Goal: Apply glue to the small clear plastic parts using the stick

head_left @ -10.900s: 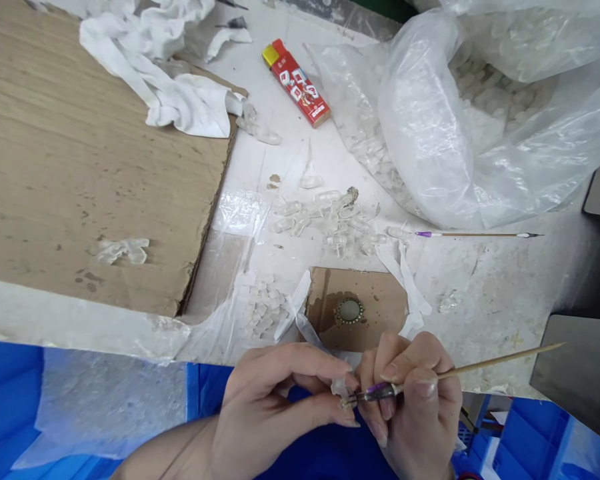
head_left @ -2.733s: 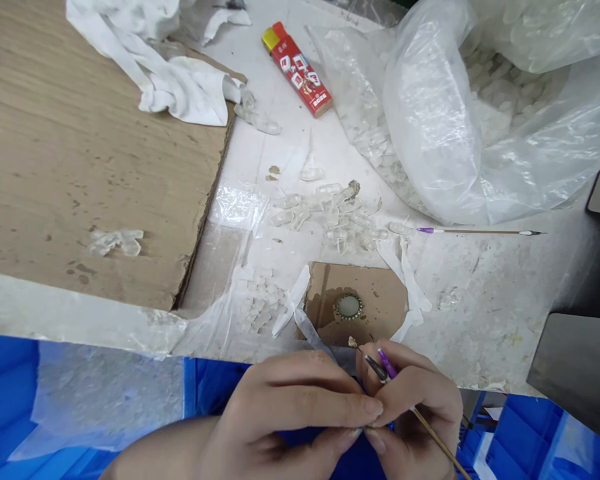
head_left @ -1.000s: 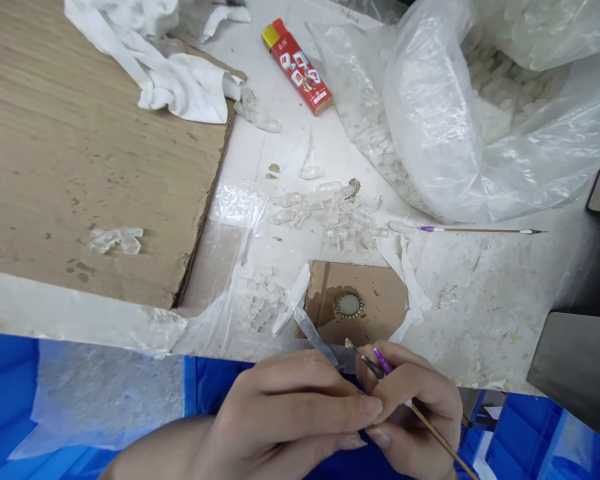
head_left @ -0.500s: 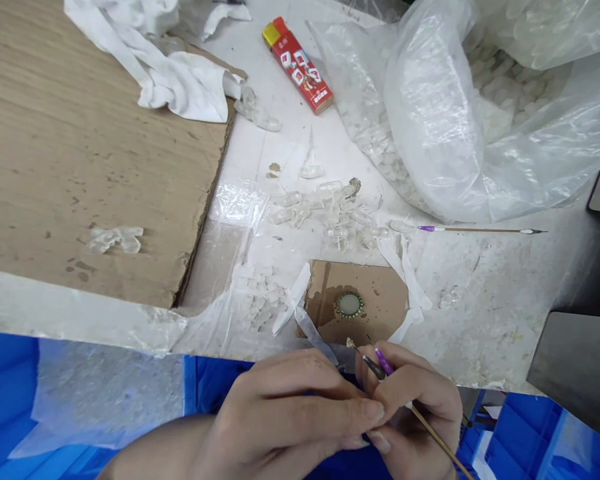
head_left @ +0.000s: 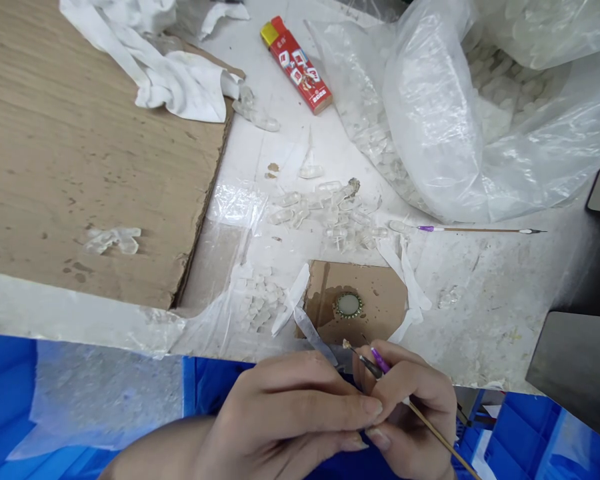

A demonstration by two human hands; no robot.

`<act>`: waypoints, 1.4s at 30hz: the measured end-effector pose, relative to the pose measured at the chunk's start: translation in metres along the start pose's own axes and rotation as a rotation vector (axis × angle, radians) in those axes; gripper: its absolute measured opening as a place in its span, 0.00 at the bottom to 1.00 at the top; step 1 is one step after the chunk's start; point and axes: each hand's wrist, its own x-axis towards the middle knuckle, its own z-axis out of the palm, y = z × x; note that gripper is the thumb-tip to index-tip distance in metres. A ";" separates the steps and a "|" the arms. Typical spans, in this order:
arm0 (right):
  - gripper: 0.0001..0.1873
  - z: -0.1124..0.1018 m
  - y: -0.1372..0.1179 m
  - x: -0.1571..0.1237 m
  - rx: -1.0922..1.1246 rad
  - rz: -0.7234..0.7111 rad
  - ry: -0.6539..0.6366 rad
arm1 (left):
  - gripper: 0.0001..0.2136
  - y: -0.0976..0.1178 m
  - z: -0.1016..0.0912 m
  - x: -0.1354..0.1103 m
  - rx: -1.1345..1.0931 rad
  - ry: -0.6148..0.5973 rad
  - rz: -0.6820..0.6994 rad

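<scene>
My right hand [head_left: 420, 403] is closed around a thin wooden stick [head_left: 439, 437] that runs out to the lower right. A dark tip [head_left: 370, 366] and a purple tip [head_left: 380, 360] stick up past its fingers; a small whitish lump [head_left: 347, 345] sits on the fine point of the dark one. My left hand [head_left: 295, 410] is closed in a pinch, its fingertips against those of the right hand. Whatever lies between the fingertips is hidden. Just beyond the hands, a bottle cap [head_left: 350, 305] with a pale filling lies on a small cardboard piece [head_left: 380, 283].
Clear plastic pieces [head_left: 337, 210] are scattered mid-table. Another purple-tipped stick [head_left: 480, 230] lies to the right. A red lighter [head_left: 300, 67], a large plastic bag [head_left: 430, 120], a cardboard sheet [head_left: 105, 153] and a white cloth [head_left: 185, 83] lie further back. Blue bins [head_left: 525, 433] stand below the table.
The right hand and its stick have shifted slightly left. The left hand keeps its pinch almost in place.
</scene>
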 end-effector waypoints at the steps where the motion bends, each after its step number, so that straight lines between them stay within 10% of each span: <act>1: 0.03 0.000 0.000 -0.001 -0.011 0.002 0.005 | 0.14 0.000 0.000 0.000 0.001 0.002 0.004; 28: 0.07 -0.009 -0.003 0.001 -0.284 -0.190 -0.095 | 0.07 0.001 0.015 0.006 0.053 0.142 -0.076; 33: 0.10 -0.025 -0.004 -0.003 -0.662 -0.333 0.210 | 0.11 0.001 0.003 0.008 0.256 0.181 -0.042; 38: 0.09 -0.070 0.003 0.000 -1.043 -0.305 0.414 | 0.08 -0.013 -0.034 0.024 0.878 0.504 -0.040; 42: 0.07 -0.072 0.012 -0.001 -0.962 -0.343 0.558 | 0.10 -0.034 -0.049 0.046 1.156 0.455 0.022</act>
